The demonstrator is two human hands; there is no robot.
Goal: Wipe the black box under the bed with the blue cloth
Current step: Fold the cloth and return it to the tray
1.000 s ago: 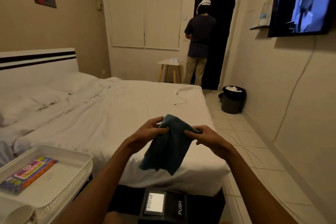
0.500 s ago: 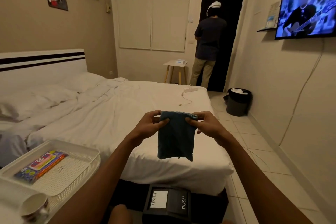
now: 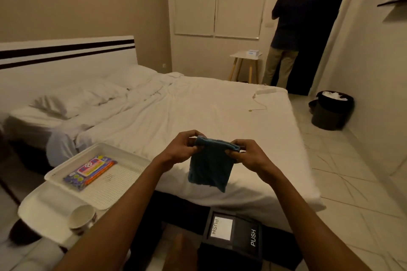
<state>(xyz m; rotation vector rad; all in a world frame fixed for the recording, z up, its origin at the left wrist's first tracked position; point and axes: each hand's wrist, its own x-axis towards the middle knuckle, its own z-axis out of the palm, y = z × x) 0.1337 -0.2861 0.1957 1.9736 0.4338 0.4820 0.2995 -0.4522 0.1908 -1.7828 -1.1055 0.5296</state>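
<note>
The blue cloth [image 3: 210, 165] hangs folded in front of me over the foot of the white bed [image 3: 198, 112]. My left hand [image 3: 180, 149] pinches its upper left corner and my right hand [image 3: 246, 156] pinches its upper right corner. Below them, on the floor at the bed's edge, stands the black box [image 3: 242, 240] with two flaps marked PUSH, one white and one dark. Its far side is tucked under the mattress overhang.
A white tray [image 3: 123, 160] with a colourful packet and a cup [image 3: 82, 219] sits at my lower left. A person stands at the dark doorway [image 3: 293, 35] beyond a small stool [image 3: 244, 61]. A black bin [image 3: 332, 110] stands by the right wall on the tiled floor.
My hands have drawn the cloth from a loose bunch into a flat folded hang, held by its top corners. The view has tilted downward.
</note>
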